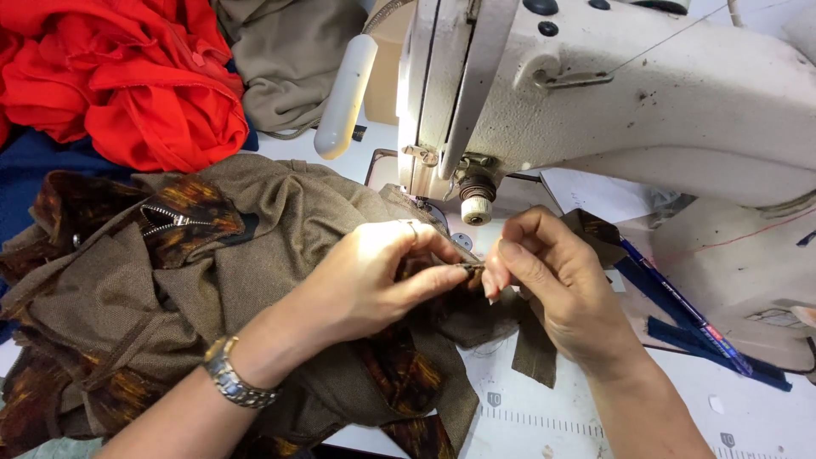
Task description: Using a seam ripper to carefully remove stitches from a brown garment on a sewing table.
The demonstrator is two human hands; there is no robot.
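both hands meet just below the needle area of the cream sewing machine (646, 93). left hand (374, 276), ring on one finger and metal watch (228, 378) on the wrist, has thumb and forefinger closed on a small fold of the brown tweed garment (255, 280) — the pinch sits at three o'clock from the palm. right hand (552, 280) comes in from four o'clock, fingertips curled shut on the same fold, nails touching the left thumb. the garment's bulk lies at nine o'clock, dark mottled trim and a zipper (174, 219) showing. risk, as i judge it: the grip is tiny, so the fold could slip and lose alignment, and the heavy bulk could drag it away. blue pen (680, 306) lies at three o'clock, red cloth (136, 76) at eleven.
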